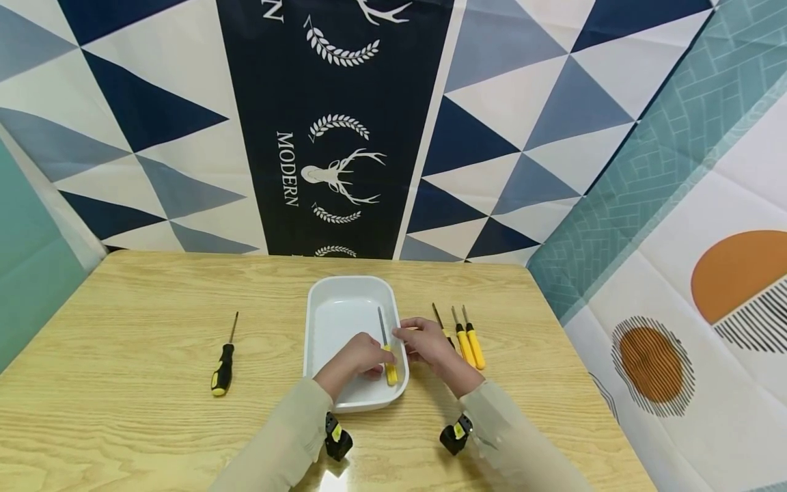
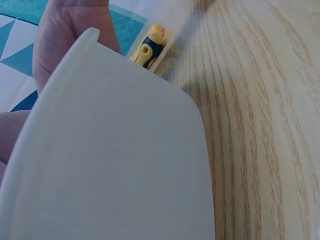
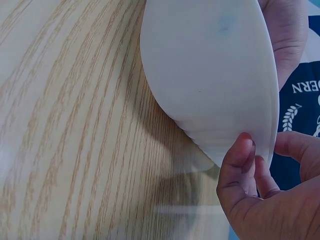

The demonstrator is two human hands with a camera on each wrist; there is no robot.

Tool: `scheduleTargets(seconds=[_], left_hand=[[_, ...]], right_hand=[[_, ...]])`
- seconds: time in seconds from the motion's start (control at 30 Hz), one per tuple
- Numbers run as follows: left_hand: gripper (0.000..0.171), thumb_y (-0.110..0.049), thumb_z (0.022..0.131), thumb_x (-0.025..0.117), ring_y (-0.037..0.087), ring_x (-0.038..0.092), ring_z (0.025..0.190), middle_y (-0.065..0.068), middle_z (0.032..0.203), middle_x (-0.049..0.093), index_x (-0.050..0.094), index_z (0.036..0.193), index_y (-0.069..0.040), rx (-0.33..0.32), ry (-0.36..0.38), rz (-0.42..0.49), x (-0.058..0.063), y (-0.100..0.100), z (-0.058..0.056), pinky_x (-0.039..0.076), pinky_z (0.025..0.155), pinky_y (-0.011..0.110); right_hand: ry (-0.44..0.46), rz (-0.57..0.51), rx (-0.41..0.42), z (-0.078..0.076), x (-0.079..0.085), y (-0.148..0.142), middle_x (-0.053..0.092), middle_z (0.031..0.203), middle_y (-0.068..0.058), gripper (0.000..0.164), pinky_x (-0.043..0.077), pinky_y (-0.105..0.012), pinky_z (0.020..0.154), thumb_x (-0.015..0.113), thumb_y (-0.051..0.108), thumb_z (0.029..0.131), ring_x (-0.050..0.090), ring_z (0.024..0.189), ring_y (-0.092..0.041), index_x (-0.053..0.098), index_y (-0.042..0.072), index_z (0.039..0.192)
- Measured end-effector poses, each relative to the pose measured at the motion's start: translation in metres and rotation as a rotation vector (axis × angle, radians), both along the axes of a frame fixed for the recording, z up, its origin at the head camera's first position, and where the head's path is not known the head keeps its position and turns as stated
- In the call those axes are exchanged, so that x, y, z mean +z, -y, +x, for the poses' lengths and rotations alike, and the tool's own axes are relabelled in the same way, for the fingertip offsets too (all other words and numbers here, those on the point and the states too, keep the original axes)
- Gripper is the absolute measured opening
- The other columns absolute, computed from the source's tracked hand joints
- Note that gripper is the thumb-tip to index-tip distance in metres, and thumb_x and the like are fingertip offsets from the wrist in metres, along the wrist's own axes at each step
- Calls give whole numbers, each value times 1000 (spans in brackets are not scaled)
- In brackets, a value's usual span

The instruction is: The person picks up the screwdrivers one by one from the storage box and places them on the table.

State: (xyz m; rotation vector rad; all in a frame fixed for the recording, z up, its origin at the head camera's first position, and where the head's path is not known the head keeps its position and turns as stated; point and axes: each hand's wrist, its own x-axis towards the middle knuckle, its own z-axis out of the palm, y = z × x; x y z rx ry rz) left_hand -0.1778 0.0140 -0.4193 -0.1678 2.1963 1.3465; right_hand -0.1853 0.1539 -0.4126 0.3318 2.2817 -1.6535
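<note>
A white tray (image 1: 344, 307) sits mid-table with a yellow-handled screwdriver (image 1: 391, 374) inside, lying along its right wall. My left hand (image 1: 361, 355) reaches into the tray, its fingers around that handle and covering part of it. On the right side, my right hand (image 1: 427, 342) pinches the tray's rim. The right wrist view shows that hand (image 3: 280, 190) with its thumb over the rim and fingertips against the outer wall. In the left wrist view the tray's wall (image 2: 130, 140) hides most of the left hand (image 2: 75, 35).
A black-and-yellow screwdriver (image 1: 223, 369) lies left of the tray. Two yellow-handled screwdrivers (image 1: 475, 348) lie to the right, beside a darker one (image 1: 438, 318) partly hidden by the right hand. Patterned cloth (image 1: 332, 205) hangs behind the wooden table (image 1: 135, 328).
</note>
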Motion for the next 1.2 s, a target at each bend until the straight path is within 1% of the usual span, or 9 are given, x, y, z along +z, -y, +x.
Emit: scheduleTargets(seconds=[0.17,0.4,0.57,0.8,0.87,1.0,1.1,1.2], left_hand=[[36,-14,72,68,16,60,64,10,84,57,52,98,5,2,-3,26,0,-3,0,53,60,25],[37,-12,75,65,16,59,71,9,92,53,50,105,5,28,25,74,-1,-5,0,53,64,25],[37,-11,75,64,16,58,69,9,91,53,49,105,5,43,28,97,-3,-6,0,54,63,26],[36,-8,76,62,16,61,64,12,91,54,48,105,6,53,37,137,-5,-8,-1,54,59,24],[35,-7,76,62,15,61,62,11,89,54,48,105,6,61,43,155,-5,-8,-2,54,58,24],[25,-5,75,62,13,60,58,9,79,56,52,96,5,61,39,175,-5,-9,-2,54,58,24],[18,-5,76,62,12,59,56,7,73,56,56,91,3,51,35,164,-6,-9,-2,54,57,25],[15,-5,76,62,12,59,55,7,71,58,57,89,2,47,39,161,-6,-9,-1,54,56,25]], right_hand=[[-1,-7,3,0,0,0,60,86,-12,30,49,-27,54,59,21,83,56,62,-15,55,6,109],[-2,-22,7,0,1,-1,61,85,-12,30,48,-26,53,59,20,83,58,63,-16,55,5,109],[-1,-28,9,0,1,-2,61,86,-13,30,48,-26,53,59,20,83,58,63,-15,55,5,109],[-14,-32,14,0,1,-3,62,88,-14,31,48,-24,53,59,20,83,58,64,-14,54,3,109],[-18,-37,13,0,0,-3,62,86,-14,31,48,-25,53,59,19,83,58,63,-14,54,3,109],[-23,-49,15,0,0,-3,62,85,-13,31,49,-25,53,60,19,83,59,63,-14,55,2,109],[-21,-52,14,0,0,-3,61,85,-13,32,49,-25,54,60,19,83,59,64,-14,54,2,109],[-21,-43,17,0,-1,-3,61,84,-12,32,49,-25,54,59,19,83,59,65,-14,54,2,110]])
